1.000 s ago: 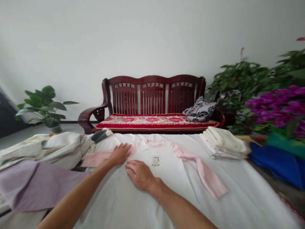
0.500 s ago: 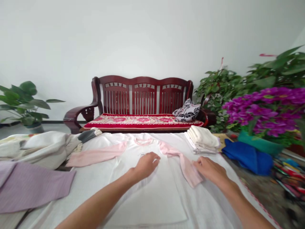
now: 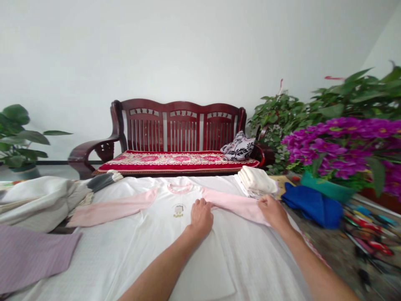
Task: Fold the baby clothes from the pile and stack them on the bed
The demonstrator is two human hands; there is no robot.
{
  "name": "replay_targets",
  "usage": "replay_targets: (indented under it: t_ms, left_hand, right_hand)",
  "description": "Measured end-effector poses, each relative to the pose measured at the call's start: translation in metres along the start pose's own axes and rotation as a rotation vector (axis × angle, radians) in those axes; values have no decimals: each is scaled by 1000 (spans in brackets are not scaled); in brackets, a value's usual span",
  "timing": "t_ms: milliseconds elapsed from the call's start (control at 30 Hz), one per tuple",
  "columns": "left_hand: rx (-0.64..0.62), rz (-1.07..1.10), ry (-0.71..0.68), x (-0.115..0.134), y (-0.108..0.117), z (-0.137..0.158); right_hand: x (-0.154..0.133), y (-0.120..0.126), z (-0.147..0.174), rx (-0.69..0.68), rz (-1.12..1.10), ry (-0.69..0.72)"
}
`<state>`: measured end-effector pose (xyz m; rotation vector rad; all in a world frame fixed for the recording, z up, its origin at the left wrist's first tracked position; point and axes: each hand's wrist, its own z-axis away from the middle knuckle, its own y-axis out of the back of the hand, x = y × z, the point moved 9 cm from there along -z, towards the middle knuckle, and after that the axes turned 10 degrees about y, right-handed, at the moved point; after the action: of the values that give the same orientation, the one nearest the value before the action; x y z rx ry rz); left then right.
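A long-sleeved shirt (image 3: pixel 159 234) lies spread front side up, with a white body, pink sleeves, a pink collar and a small print on the chest. At the armpit on the right side, my left hand (image 3: pixel 202 215) presses down with its fingers curled on the cloth. My right hand (image 3: pixel 275 212) is closed around the outer end of the right pink sleeve (image 3: pixel 234 205), which stretches out sideways. The other pink sleeve (image 3: pixel 115 207) lies straight toward the left. Both hands' fingertips are partly hidden.
A white cloth (image 3: pixel 260 255) covers the table. Folded white clothes (image 3: pixel 257 180) are stacked at the back right. Heaped light clothes (image 3: pixel 40 200) and a purple garment (image 3: pixel 34 259) lie left. Beyond are a wooden bench (image 3: pixel 181 125), purple flowers (image 3: pixel 341 144) and a blue cloth (image 3: pixel 313 207).
The right sleeve, bent downward before, is now drawn out to the right and straightened by my right hand. My left hand has shifted to the armpit. The view has turned slightly right.
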<state>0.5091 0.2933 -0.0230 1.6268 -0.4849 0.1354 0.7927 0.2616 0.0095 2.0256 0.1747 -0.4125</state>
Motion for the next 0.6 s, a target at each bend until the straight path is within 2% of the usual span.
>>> replay_targets:
  t_ms: [133,267,333,467,533,600]
  left_hand:
    - [-27,90,-149,7,-1,7]
    - [-94,88,-390,18,-8,25]
    - [-121,63,-456,19,-10,34]
    - [-192,44,-570,22,-10,54]
    - [-215,49,-614,25,-8,64]
    - [-232,62,-654,27,-6,76]
  right_hand:
    - [-1,1,-1,6,247,35]
    - [3,-5,5,-42,367,-24]
    - [-2,-1,8,-25,422,11]
    - [-47,5,21,61,514,250]
    - [-77,-10,30,8,429,402]
    - [-104,-36,40,-101,300,554]
